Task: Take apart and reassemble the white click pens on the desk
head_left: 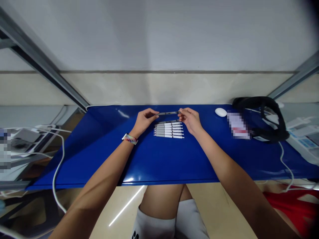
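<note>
A dark pen (168, 113) spans the gap between my two hands, lying roughly level from left to right. My left hand (146, 120) pinches its left end between thumb and fingers. At the other end, my right hand (189, 119) has its fingertips closed on the pen. Just below, several white-and-grey pens (168, 130) lie side by side in a neat stack of rows on the blue table (159, 159). A darker pen (167, 121) tops that row, close under the held one. A colourful woven band circles my left wrist.
To the right are a white rounded case (220, 112), a blurred-out packet (238, 126) and a black strapped headset (269, 132). White cables (58, 169) hang at the left edge. Grey metal posts (72, 88) frame the table, with a wall behind.
</note>
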Motion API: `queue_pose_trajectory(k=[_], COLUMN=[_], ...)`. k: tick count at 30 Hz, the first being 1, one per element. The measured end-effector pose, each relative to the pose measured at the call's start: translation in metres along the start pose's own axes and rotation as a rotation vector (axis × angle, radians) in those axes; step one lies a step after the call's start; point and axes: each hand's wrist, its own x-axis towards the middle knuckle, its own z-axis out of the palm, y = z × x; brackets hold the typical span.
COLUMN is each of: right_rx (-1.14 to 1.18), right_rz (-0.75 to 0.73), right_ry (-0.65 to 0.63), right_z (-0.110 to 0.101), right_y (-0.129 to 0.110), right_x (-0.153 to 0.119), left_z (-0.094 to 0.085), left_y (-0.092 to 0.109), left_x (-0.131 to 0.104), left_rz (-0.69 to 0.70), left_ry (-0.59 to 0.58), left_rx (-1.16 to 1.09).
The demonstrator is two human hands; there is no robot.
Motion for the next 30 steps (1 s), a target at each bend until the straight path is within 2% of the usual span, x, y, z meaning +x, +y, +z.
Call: queue_pose_trajectory(k=[4, 12, 24, 27, 30], right_rx=[0.018, -0.016, 0.018, 0.090, 0.186], right_rz=[0.004, 0.021, 0.011, 0.053, 0.165], right_ry=[0.005, 0.005, 0.006, -0.017, -0.102], right_z=[0.0014, 0.0006, 0.0017, 0.0020, 0.0012], right_y=[-0.0013, -0.0034, -0.0021, -0.0044, -0.0088], right_x=[-0.0001, 0.0002, 0.0000, 0.0006, 0.0010], left_z=[0.0006, 0.0004, 0.0011, 0.0024, 0.0039], left_y=[0.0025, -0.0014, 0.0054, 0.0054, 0.0064], left_x=[0.0000, -0.0003, -0.0022, -0.0017, -0.0013], left_rz=[-0.020, -0.033, -0.050, -0.035, -0.039], left_ry=[-0.004, 0.008, 0.018, 0.056, 0.091], left_rx=[-0.057, 0.000, 0.017, -0.015, -0.057])
